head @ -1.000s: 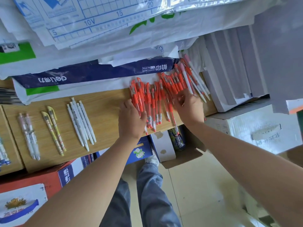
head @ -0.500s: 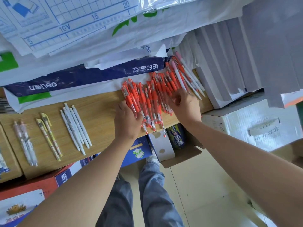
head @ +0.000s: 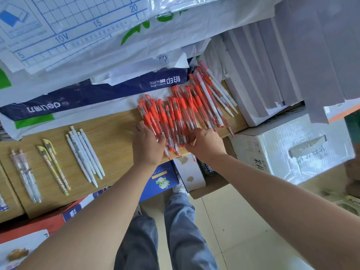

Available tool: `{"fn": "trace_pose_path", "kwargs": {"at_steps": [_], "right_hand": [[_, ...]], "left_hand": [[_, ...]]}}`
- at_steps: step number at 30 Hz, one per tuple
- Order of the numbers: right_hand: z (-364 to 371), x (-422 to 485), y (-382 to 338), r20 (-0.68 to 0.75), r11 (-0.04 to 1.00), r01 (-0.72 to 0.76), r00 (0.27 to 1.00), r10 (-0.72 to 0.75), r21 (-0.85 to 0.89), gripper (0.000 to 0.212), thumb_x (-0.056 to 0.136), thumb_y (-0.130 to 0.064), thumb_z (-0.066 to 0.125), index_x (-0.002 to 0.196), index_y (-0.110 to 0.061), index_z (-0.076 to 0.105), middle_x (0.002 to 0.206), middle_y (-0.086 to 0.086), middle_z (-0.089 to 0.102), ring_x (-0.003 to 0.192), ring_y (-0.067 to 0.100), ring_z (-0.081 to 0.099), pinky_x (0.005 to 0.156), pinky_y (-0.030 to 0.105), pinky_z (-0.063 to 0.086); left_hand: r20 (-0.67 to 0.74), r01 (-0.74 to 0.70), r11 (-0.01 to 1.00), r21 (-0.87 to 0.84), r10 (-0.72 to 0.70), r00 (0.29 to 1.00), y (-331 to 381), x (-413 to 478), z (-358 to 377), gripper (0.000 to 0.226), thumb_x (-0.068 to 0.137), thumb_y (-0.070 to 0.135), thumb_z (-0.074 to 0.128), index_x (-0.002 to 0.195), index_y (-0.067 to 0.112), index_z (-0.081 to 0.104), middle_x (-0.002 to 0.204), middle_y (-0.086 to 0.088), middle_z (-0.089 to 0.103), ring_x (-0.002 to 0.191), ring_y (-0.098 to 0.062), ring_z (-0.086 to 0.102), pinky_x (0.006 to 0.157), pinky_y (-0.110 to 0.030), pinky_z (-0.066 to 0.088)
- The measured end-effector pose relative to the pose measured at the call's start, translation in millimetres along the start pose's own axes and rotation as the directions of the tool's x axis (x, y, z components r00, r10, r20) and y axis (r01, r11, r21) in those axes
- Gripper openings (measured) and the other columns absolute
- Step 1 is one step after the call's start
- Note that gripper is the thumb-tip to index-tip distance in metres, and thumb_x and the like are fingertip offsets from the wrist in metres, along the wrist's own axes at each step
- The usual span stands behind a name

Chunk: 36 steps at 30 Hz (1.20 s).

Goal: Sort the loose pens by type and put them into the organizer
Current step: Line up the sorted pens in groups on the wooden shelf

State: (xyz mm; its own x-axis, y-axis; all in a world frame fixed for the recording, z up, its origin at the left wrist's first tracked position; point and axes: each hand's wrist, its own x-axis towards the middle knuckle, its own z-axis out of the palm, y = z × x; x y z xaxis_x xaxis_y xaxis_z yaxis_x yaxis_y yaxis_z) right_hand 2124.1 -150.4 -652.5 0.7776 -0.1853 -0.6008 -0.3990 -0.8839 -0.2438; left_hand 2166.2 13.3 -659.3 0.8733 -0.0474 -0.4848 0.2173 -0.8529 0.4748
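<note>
Both hands were on the heap of red gel pens (head: 175,114), which lay on the wooden shelf (head: 116,131) near its right end, tips pointing toward the person. The left hand (head: 148,147) cupped the heap's left side, its thumb curled over the nearest barrels. The right hand (head: 205,142) pressed in from the right, its fingers curled round the pens' lower ends. The two hands were close but apart, with pen tips showing between them. A few white pens with pink caps (head: 212,94) lay slanted against the heap's right edge. Further left on the shelf, well apart from the heap, lay three separate groups: plain white pens (head: 85,154), two yellow pens (head: 52,164) and two pale patterned pens (head: 25,176). A blue paper pack (head: 87,96) lay behind the heap, and a white carton (head: 292,151) stood to its right.
</note>
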Motion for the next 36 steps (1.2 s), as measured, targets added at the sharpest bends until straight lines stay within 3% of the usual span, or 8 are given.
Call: {"fn": "trace_pose_path", "kwargs": {"at_steps": [11, 15, 19, 23, 25, 30, 34, 36], "right_hand": [[0.9, -3.8, 1.7, -0.008, 0.996, 0.003, 1.000, -0.004, -0.085, 0.023, 0.089, -0.029, 0.058, 0.092, -0.006, 0.061, 0.077, 0.006, 0.056, 0.069, 0.024, 0.055, 0.057, 0.029, 0.043], [-3.4, 18.4, -3.6, -0.109, 0.999, -0.024, 0.994, 0.020, -0.037, 0.019, 0.085, -0.025, 0.063, 0.092, -0.007, 0.064, 0.080, 0.008, 0.064, 0.070, 0.024, 0.061, 0.061, 0.034, 0.056], [-1.3, 37.0, -11.0, -0.192, 0.997, -0.008, 0.981, -0.007, -0.082, 0.008, 0.085, -0.010, 0.060, 0.091, -0.009, 0.064, 0.076, 0.005, 0.065, 0.065, 0.022, 0.061, 0.057, 0.032, 0.056], [-11.9, 30.1, -1.1, -0.276, 0.993, 0.092, 0.959, -0.068, 0.076, 0.022, 0.092, -0.030, 0.056, 0.088, -0.010, 0.064, 0.067, 0.003, 0.065, 0.055, 0.022, 0.060, 0.050, 0.030, 0.052], [-23.4, 23.5, 11.7, -0.364, 0.989, 0.071, 0.931, -0.020, 0.128, 0.021, 0.093, -0.034, 0.053, 0.093, -0.014, 0.060, 0.068, 0.002, 0.065, 0.058, 0.022, 0.061, 0.053, 0.032, 0.052], [-40.9, 29.2, 45.2, -0.404, 0.987, -0.075, 0.906, 0.126, 0.139, 0.018, 0.092, -0.027, 0.055, 0.101, -0.011, 0.057, 0.089, 0.008, 0.065, 0.073, 0.029, 0.061, 0.062, 0.037, 0.053], [-43.0, 39.9, 45.7, -0.346, 0.992, -0.092, 0.931, 0.118, 0.091, 0.017, 0.088, -0.023, 0.059, 0.096, -0.008, 0.063, 0.087, 0.009, 0.065, 0.071, 0.028, 0.059, 0.060, 0.032, 0.048], [-45.3, 41.7, 45.0, -0.353, 0.989, -0.077, 0.928, 0.118, 0.128, 0.014, 0.084, -0.021, 0.060, 0.089, -0.009, 0.065, 0.079, 0.007, 0.065, 0.067, 0.026, 0.059, 0.058, 0.029, 0.048]], "left_hand": [[0.015, -0.016, 1.000, -0.022, 0.016, 1.000, -0.6, -0.4, -3.4, 0.051, 0.089, 0.024, 0.063, 0.127, -0.001, 0.041, 0.125, -0.018, 0.047, 0.108, -0.026, 0.049, 0.075, -0.021, 0.035], [0.018, -0.027, 0.999, -0.017, 0.027, 0.999, -2.4, 0.4, -3.2, 0.050, 0.089, 0.023, 0.063, 0.126, -0.002, 0.042, 0.124, -0.018, 0.047, 0.108, -0.027, 0.049, 0.074, -0.022, 0.035], [0.016, -0.047, 0.999, 0.009, 0.047, 0.999, -3.5, 0.6, -3.2, 0.050, 0.090, 0.025, 0.062, 0.127, -0.002, 0.041, 0.124, -0.017, 0.046, 0.109, -0.026, 0.048, 0.074, -0.021, 0.034], [-0.023, -0.013, 0.999, 0.040, 0.014, 1.000, -1.6, -3.4, -6.4, 0.058, 0.089, 0.024, 0.062, 0.133, -0.003, 0.035, 0.129, -0.018, 0.043, 0.108, -0.028, 0.052, 0.072, -0.025, 0.037], [-0.083, -0.010, 0.997, 0.081, 0.017, 0.996, 2.5, -4.7, -8.8, 0.061, 0.087, 0.024, 0.064, 0.134, -0.001, 0.034, 0.128, -0.017, 0.042, 0.106, -0.027, 0.052, 0.070, -0.026, 0.040], [-0.128, -0.136, 0.985, 0.105, 0.149, 0.981, 26.5, -1.6, -8.9, 0.047, 0.082, 0.014, 0.066, 0.122, 0.006, 0.044, 0.119, -0.016, 0.044, 0.089, -0.028, 0.057, 0.062, -0.032, 0.046], [-0.084, -0.200, 0.975, 0.096, 0.208, 0.975, 43.3, 3.2, -5.1, 0.033, 0.086, 0.014, 0.062, 0.116, 0.009, 0.050, 0.117, -0.012, 0.048, 0.091, -0.024, 0.056, 0.064, -0.027, 0.041], [-0.059, -0.191, 0.976, 0.103, 0.198, 0.978, 46.6, 4.8, -4.8, 0.026, 0.089, 0.015, 0.058, 0.115, 0.012, 0.054, 0.113, -0.008, 0.050, 0.082, -0.017, 0.050, 0.064, -0.025, 0.036]]}}
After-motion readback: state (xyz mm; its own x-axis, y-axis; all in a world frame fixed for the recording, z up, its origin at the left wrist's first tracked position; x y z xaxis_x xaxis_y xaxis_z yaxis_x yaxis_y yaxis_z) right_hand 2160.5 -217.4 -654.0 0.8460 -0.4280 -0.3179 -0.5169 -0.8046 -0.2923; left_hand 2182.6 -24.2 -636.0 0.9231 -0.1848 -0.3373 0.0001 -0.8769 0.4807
